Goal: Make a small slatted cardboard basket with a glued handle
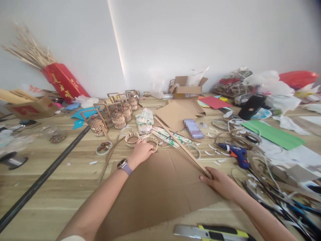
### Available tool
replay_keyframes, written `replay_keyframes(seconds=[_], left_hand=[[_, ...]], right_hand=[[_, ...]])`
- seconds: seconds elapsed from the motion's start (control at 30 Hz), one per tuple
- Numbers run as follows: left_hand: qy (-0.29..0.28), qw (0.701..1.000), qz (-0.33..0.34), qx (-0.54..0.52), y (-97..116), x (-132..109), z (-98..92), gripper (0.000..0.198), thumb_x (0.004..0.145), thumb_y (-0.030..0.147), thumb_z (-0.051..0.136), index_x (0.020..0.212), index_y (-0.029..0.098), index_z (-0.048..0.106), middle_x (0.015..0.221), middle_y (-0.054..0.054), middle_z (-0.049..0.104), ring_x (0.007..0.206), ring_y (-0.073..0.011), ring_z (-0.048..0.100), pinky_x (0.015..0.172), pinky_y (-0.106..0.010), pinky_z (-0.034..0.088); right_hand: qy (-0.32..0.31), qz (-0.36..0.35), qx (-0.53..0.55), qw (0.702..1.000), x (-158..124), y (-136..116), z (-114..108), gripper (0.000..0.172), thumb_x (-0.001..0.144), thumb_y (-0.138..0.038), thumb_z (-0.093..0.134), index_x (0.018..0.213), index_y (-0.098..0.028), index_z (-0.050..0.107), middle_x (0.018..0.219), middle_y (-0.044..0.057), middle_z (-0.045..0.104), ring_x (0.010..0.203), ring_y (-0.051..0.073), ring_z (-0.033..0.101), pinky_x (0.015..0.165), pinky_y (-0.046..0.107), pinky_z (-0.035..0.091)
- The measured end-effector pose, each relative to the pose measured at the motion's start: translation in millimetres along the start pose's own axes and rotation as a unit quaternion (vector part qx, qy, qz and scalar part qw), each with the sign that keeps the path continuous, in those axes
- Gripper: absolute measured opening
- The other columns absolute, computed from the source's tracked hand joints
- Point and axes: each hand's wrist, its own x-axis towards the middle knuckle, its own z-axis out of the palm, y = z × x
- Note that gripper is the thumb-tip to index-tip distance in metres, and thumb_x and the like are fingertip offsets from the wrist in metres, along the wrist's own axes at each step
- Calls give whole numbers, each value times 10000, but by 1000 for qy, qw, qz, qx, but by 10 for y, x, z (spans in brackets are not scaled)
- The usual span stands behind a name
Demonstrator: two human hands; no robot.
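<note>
Woven ring (156, 145), one, striped pale and dark. Head view: at the far edge of the large cardboard sheet (155, 197), under the bent fingers of the left hand (142, 154); hand partly closed at the near rim, fingertips partly hidden, cannot tell whether gripping or merely touching. Second woven ring (130, 144), one, just beyond the sheet's far edge and to the left, beside the same hand. Flat strip (187, 151), one, long; near end pinched between thumb and fingers of the right hand (218, 180), over the sheet's right side; far end past the sheet's far edge, among wrapped chopsticks (173, 140). Probable faults: sideways swing of the strip, from a hold at one end only, with wrapped chopsticks knocked astray; tipping or squashing of the woven ring, from uneven finger pressure; nudging of the second ring, from closeness. Lesser hazards: utility knife (213, 231), off the sheet's near right edge, possible cut, blade exposure uncertain; glue gun (239, 156), right of the sheet, possible burn, heat not visible.
</note>
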Motion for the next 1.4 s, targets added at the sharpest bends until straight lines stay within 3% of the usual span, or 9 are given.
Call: replay_keyframes(seconds=[0.37,0.53,0.77,0.87,0.93,1.03,1.23,1.33,1.4], left_hand=[[-26,1000,-15,1,28,2,-70,204,937,278,541,843,184,696,883,-61,730,944,-251,640,939,-407,366],[-29,999,-16,18,25,-14,-82,125,884,253,613,929,179,702,1029,-91,691,1038,-273,619,954,-409,385],[-19,999,-21,17,132,-17,-27,140,884,232,605,878,146,715,1050,-146,673,1111,-336,582,1010,-506,366],[-33,999,-2,-16,129,-30,-148,125,839,267,678,870,152,715,1024,-124,699,1060,-308,617,970,-443,427],[-37,998,9,-50,72,-47,-312,204,839,329,685,967,172,708,1043,-85,716,997,-254,651,895,-354,483],[-7,996,-1,-92,-56,-97,-604,337,945,424,514,1161,203,648,1176,-58,695,1041,-225,652,891,-328,500],[47,993,27,-106,-100,-398,-973,374,962,483,450,1115,221,669,1180,-62,696,1112,-243,624,985,-403,487],[144,988,48,-37,54,-686,-1087,374,963,488,455,1096,224,683,1196,-75,698,1213,-291,575,1061,-527,436],[224,972,67,2,201,-897,-1161,355,974,469,458,1104,222,678,1209,-83,692,1272,-308,535,1081,-549,420]], right_hand=[[-38,7,107,994,-163,-62,28,497,687,-631,578,886,-194,706,938,88,773,924,348,681,803,410,523],[-38,19,146,988,-204,-79,31,552,699,-639,613,993,-187,732,1010,100,765,976,353,676,829,426,534],[-53,-20,184,981,-243,-86,29,658,722,-717,607,1066,-168,724,1020,116,741,1021,358,648,888,455,521],[-41,-24,187,981,-271,-63,-6,701,724,-753,597,1092,-168,715,1007,118,733,996,354,643,895,468,516],[-24,-29,188,981,-278,-34,-24,705,710,-762,611,1081,-172,715,1036,121,727,1005,359,635,908,481,507],[-17,-35,194,980,-266,3,-25,702,695,-771,625,1049,-171,708,1075,126,715,1037,361,623,939,492,486],[17,0,227,974,-256,6,-37,749,604,-830,653,999,-194,677,1070,121,699,1071,362,613,960,493,469],[29,4,266,964,-272,-2,-121,669,615,-785,691,960,-211,664,1011,93,703,1009,322,630,903,451,501],[30,5,303,953,-269,-9,-196,612,647,-738,707,960,-216,644,965,69,699,959,282,644,864,408,514]])
